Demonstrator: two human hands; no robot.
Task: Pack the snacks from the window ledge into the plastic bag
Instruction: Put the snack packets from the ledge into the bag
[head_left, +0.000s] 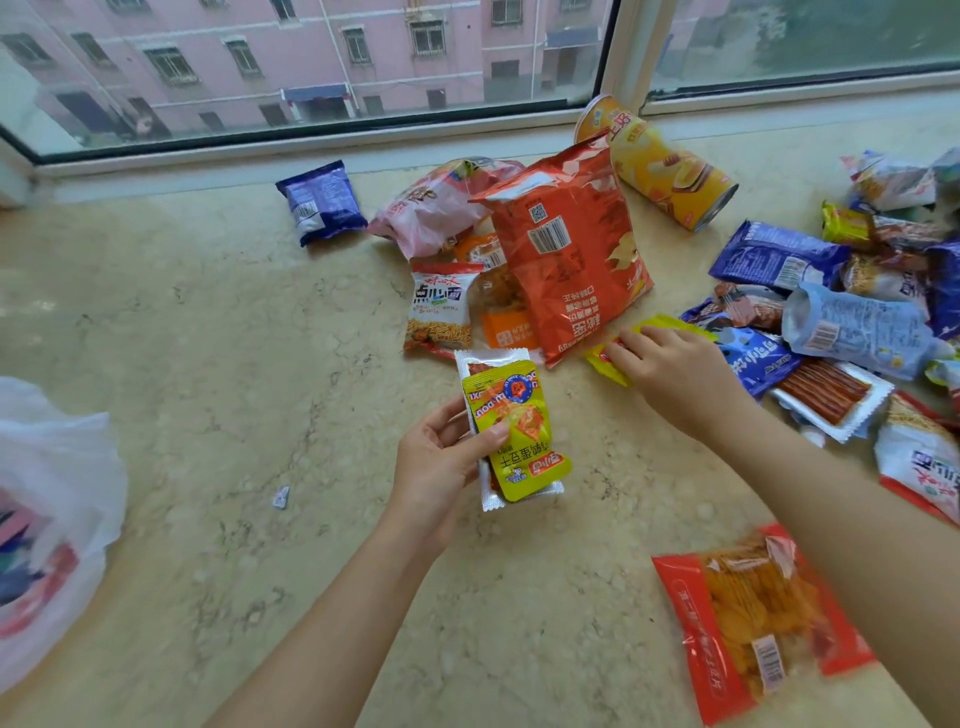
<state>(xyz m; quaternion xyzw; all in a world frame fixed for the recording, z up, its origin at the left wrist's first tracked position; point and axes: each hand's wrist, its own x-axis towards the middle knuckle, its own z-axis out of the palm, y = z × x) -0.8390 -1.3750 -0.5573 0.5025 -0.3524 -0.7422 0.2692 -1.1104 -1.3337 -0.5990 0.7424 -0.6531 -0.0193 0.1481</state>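
Observation:
My left hand (441, 467) holds a small yellow snack packet (511, 431) stacked on a clear silver-edged packet, lifted just above the marble window ledge (234, 322). My right hand (670, 371) rests on another yellow packet (608, 358) lying on the ledge beside a big orange chip bag (566, 249); fingers curl over it. A white plastic bag (47, 509) with some snacks inside sits at the far left edge. Several more snacks are spread across the ledge to the right.
A yellow chip can (660, 166) lies by the window frame. A blue packet (322, 202), a pink bag (436, 208) and a noodle snack (441, 312) lie at centre. A red chip packet (753, 623) lies near my right forearm. A paper scrap (281, 496) lies left of centre.

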